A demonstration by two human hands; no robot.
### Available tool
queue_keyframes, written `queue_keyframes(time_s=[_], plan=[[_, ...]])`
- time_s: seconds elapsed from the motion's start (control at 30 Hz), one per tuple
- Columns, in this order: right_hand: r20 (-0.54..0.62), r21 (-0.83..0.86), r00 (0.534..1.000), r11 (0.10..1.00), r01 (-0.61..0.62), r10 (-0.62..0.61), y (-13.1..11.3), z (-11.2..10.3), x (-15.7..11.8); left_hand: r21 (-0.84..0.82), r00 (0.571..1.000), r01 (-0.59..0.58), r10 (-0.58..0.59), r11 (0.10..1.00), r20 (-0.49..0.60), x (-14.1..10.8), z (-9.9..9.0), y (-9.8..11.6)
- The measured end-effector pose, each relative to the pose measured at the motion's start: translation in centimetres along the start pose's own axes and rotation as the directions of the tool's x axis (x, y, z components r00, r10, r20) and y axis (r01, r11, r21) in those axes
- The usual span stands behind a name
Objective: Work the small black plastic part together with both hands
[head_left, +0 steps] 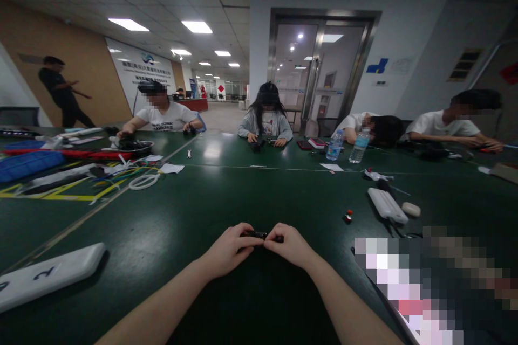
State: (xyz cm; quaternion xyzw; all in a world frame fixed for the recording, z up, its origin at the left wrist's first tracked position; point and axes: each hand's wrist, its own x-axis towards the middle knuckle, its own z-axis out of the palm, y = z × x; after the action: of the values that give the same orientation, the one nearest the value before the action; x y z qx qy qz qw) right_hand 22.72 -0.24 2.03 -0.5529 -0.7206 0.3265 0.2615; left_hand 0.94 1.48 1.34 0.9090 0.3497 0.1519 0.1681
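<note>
A small dark, slim object lies level between my two hands, low in the middle of the head view, just at the green table top. My left hand is closed on its left part, with the thumb and fingers round it. From the other side my right hand pinches its right end between thumb and fingertips. The fingers cover parts of the object, and its exact kind is too small to tell.
A white numbered case lies at the left. At the right are a white power bank-like block, a small red and black item and a blurred-out screen. Bottles, cables and a blue tray stand farther off; several people sit opposite.
</note>
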Motion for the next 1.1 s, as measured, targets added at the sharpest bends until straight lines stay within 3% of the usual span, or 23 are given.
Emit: queue_keyframes(time_s=[0.43, 0.7, 0.9, 1.1], plan=[[0.000, 0.023, 1.000, 1.000, 0.019, -0.019, -0.7, 0.1, 0.0, 0.073, 0.999, 0.013, -0.011, 0.997, -0.032, -0.1, 0.6, -0.7], [0.045, 0.007, 0.997, 0.998, -0.061, 0.061, -1.4, -0.4, -0.4, 0.118, 0.999, 0.004, 0.000, 0.993, -0.035, -0.1, 0.6, -0.6], [0.020, -0.014, 1.000, 1.000, 0.009, -0.009, -1.4, -0.2, -0.5, 0.096, 0.999, 0.000, 0.003, 0.995, -0.035, -0.1, 0.6, -0.8], [0.014, 0.041, 0.995, 0.994, -0.100, 0.100, -0.8, -0.2, -0.2, 0.120, 1.000, 0.002, -0.002, 0.993, -0.004, -0.1, 0.2, -0.4]])
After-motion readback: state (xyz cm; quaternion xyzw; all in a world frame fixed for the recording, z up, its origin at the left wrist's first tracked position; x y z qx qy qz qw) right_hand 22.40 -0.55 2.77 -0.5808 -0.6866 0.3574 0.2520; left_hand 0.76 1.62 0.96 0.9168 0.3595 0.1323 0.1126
